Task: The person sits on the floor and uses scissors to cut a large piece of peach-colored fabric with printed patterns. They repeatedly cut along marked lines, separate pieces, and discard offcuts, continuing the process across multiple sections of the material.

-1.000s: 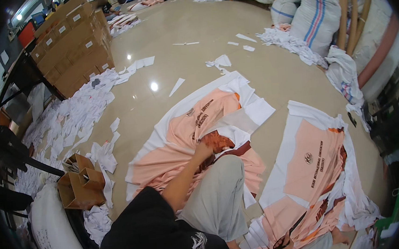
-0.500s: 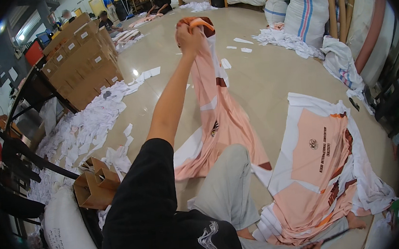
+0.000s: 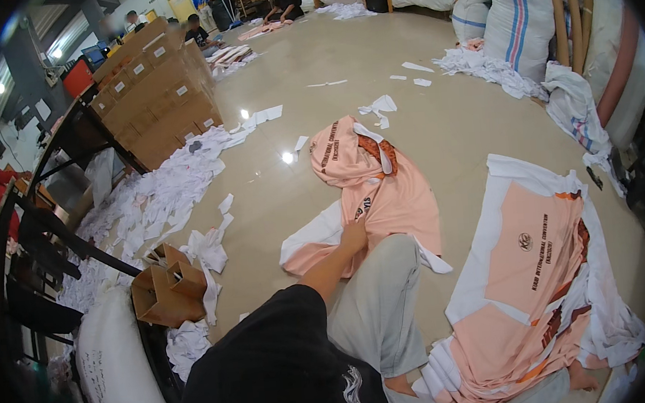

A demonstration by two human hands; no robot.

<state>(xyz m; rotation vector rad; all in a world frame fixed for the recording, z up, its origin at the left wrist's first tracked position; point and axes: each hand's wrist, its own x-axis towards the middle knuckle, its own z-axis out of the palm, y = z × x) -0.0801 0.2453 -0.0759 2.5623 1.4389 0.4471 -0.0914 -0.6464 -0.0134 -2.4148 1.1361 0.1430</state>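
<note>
My left hand (image 3: 353, 235) reaches down past my bent left knee and is closed on the near part of a peach printed fabric piece (image 3: 398, 195). That piece lies loosely folded on the floor, with white margins and a brown-orange patterned edge showing. To the right, a stack of peach and white printed fabric (image 3: 516, 254) spreads out flat at its far end and bunches up near my right leg. My right hand is out of view.
White fabric scraps (image 3: 154, 184) are heaped along the left, beside a small open cardboard box (image 3: 167, 293) and stacked cartons (image 3: 154, 86). Stuffed white sacks (image 3: 513, 20) stand at the far right. A person in black (image 3: 284, 4) sits on the floor far ahead.
My left hand has come down and nearer from holding the fabric piece up; the piece now lies folded on the floor. My right hand, earlier at the lower edge with a long dark object, has left view.
</note>
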